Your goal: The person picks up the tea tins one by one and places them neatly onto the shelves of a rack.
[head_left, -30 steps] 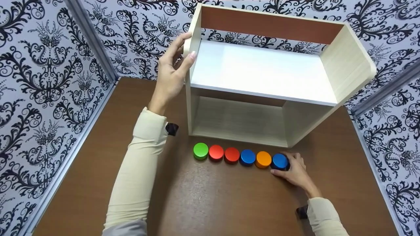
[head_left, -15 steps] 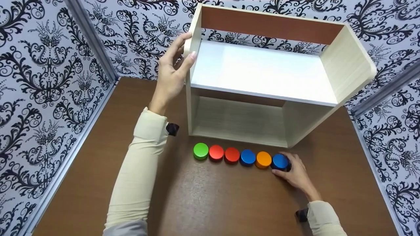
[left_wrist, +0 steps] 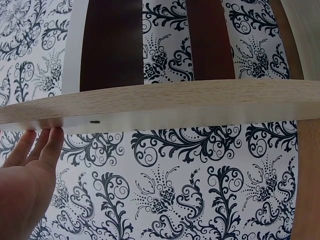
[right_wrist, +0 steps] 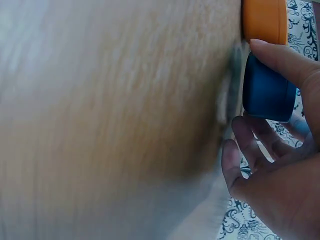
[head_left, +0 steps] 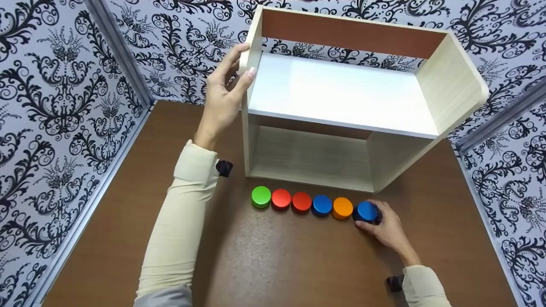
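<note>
My left hand [head_left: 222, 96] grips the front edge of the left side panel of a wooden shelf unit [head_left: 341, 94], thumb on the inner side; its fingertips show against the panel [left_wrist: 165, 107] in the left wrist view. At the right end of a row, my right hand [head_left: 390, 228] holds a small blue cylinder [head_left: 366, 211] between thumb and fingers. The right wrist view shows the thumb across this blue cylinder [right_wrist: 269, 90], with an orange cylinder [right_wrist: 265, 20] beyond it. Whether the held cylinder touches the table is hard to tell.
Left of the held piece stand the orange cylinder, another blue cylinder [head_left: 322, 205], two red cylinders [head_left: 301, 202] and a green cylinder [head_left: 261, 196]. They line the brown table [head_left: 290, 260] before the shelf unit. Patterned walls [head_left: 55, 106] enclose the table.
My right hand has shifted slightly right with the blue cylinder, widening the gap to the orange one. The left hand keeps its hold on the shelf unit.
</note>
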The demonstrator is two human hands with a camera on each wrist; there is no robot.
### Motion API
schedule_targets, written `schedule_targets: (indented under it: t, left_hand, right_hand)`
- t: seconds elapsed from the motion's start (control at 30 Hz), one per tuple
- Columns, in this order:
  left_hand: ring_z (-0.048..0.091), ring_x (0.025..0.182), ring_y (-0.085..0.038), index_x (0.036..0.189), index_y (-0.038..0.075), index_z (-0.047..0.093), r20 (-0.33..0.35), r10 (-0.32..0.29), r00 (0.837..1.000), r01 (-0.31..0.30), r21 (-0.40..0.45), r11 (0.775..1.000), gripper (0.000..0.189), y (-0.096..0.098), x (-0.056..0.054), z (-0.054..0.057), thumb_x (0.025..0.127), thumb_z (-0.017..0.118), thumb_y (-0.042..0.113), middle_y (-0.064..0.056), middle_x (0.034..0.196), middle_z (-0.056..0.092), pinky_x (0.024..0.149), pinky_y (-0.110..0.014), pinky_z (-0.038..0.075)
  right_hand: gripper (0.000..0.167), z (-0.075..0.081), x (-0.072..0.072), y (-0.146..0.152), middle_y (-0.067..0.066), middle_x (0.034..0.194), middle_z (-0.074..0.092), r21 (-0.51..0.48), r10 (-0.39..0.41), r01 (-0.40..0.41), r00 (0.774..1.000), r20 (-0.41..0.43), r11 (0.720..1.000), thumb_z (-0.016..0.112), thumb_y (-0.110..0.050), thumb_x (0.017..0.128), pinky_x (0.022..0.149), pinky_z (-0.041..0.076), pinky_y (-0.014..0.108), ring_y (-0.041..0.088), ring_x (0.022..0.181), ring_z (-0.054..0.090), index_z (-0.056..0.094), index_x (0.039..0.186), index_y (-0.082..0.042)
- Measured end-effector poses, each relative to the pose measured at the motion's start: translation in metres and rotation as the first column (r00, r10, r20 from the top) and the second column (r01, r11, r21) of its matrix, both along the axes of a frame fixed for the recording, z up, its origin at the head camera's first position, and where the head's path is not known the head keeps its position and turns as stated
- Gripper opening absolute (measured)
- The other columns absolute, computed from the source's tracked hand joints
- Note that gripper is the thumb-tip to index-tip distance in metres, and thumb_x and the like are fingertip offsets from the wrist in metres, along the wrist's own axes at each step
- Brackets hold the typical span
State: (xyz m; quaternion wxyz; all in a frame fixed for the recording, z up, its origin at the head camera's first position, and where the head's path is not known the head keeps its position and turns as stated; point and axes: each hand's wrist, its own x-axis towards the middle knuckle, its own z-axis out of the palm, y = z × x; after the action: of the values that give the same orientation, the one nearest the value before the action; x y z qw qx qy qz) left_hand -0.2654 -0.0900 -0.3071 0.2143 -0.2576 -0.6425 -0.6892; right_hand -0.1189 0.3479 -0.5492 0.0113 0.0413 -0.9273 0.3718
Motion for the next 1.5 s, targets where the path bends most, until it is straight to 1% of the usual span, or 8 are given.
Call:
schedule_targets:
  t: [0.43,0.53,0.63,0.73,1.0,1.17,1.3,1.5]
  left_hand:
    - [0.061,0.100,-0.033,0.144,0.005,0.053,0.001,0.006,1.000,-0.005,-0.016,1.000,0.045,0.000,0.000,0.000,0.100,0.061,0.008,-0.021,0.126,0.062,0.079,-0.050,0.058]
    - [0.061,0.100,-0.037,0.144,0.005,0.053,0.005,0.002,1.000,-0.002,-0.014,1.000,0.045,-0.001,0.000,0.001,0.100,0.061,0.008,-0.021,0.125,0.063,0.079,-0.051,0.058]
    - [0.060,0.099,-0.039,0.144,0.005,0.053,0.006,0.000,1.000,0.000,-0.011,1.000,0.045,-0.001,0.000,0.001,0.100,0.061,0.008,-0.023,0.124,0.063,0.078,-0.050,0.058]
    - [0.060,0.098,-0.039,0.144,0.006,0.054,0.008,-0.001,1.000,0.001,-0.010,1.000,0.044,-0.001,0.000,0.001,0.100,0.061,0.008,-0.022,0.122,0.063,0.076,-0.048,0.059]
    - [0.056,0.080,-0.023,0.144,0.005,0.053,-0.032,0.012,0.999,-0.013,-0.035,0.999,0.045,-0.001,-0.001,0.000,0.100,0.061,0.008,-0.020,0.120,0.064,0.063,-0.030,0.050]
    - [0.059,0.087,-0.024,0.143,0.004,0.054,-0.030,0.010,1.000,-0.011,-0.028,1.000,0.044,-0.001,-0.001,0.000,0.100,0.061,0.008,-0.021,0.120,0.064,0.067,-0.034,0.054]
    - [0.058,0.085,-0.026,0.143,0.005,0.054,-0.024,0.015,1.000,-0.016,-0.033,0.999,0.044,-0.001,-0.001,0.000,0.100,0.062,0.008,-0.023,0.117,0.064,0.066,-0.036,0.053]
    - [0.061,0.093,-0.028,0.144,0.006,0.054,-0.008,0.013,1.000,-0.013,-0.027,1.000,0.044,-0.001,-0.001,0.000,0.100,0.061,0.008,-0.020,0.123,0.063,0.073,-0.043,0.057]
  right_hand:
    - [0.063,0.024,0.008,-0.005,0.024,0.132,0.057,-0.025,-0.016,0.016,1.000,-0.027,1.000,0.086,-0.016,0.083,0.102,0.047,0.061,0.042,0.115,0.056,0.056,0.136,0.000]
    - [0.064,0.031,0.009,-0.008,0.021,0.130,0.059,-0.013,-0.022,0.022,0.999,-0.035,1.000,0.087,-0.018,0.083,0.100,0.052,0.040,0.037,0.112,0.058,0.057,0.137,-0.002]
    - [0.066,0.039,0.010,-0.011,0.018,0.128,0.059,-0.014,-0.022,0.021,0.999,-0.039,1.000,0.087,-0.021,0.083,0.092,0.048,0.017,0.033,0.111,0.059,0.056,0.138,-0.002]
    - [0.067,0.047,0.010,-0.015,0.017,0.127,0.059,-0.039,-0.010,0.008,0.999,-0.046,0.999,0.086,-0.023,0.084,0.088,0.044,0.006,0.031,0.110,0.060,0.055,0.139,-0.002]
    - [0.063,0.072,0.010,-0.030,0.007,0.121,0.060,-0.081,0.023,-0.034,0.992,-0.126,0.996,0.087,-0.024,0.083,0.084,0.048,0.008,0.017,0.101,0.060,0.059,0.137,-0.008]
    - [0.063,0.091,0.010,-0.040,0.005,0.124,0.058,-0.097,0.053,-0.069,0.986,-0.157,0.993,0.087,-0.021,0.082,0.084,0.048,0.008,0.010,0.101,0.057,0.059,0.137,-0.010]
    - [0.064,0.105,0.010,-0.049,0.005,0.125,0.058,-0.107,0.073,-0.091,0.985,-0.159,0.990,0.088,-0.020,0.082,0.086,0.048,0.009,0.014,0.104,0.057,0.059,0.138,-0.011]
    - [0.064,0.125,0.009,-0.062,0.007,0.124,0.059,-0.132,0.093,-0.117,0.980,-0.174,0.984,0.088,-0.016,0.081,0.088,0.048,0.009,0.019,0.107,0.057,0.060,0.137,-0.011]
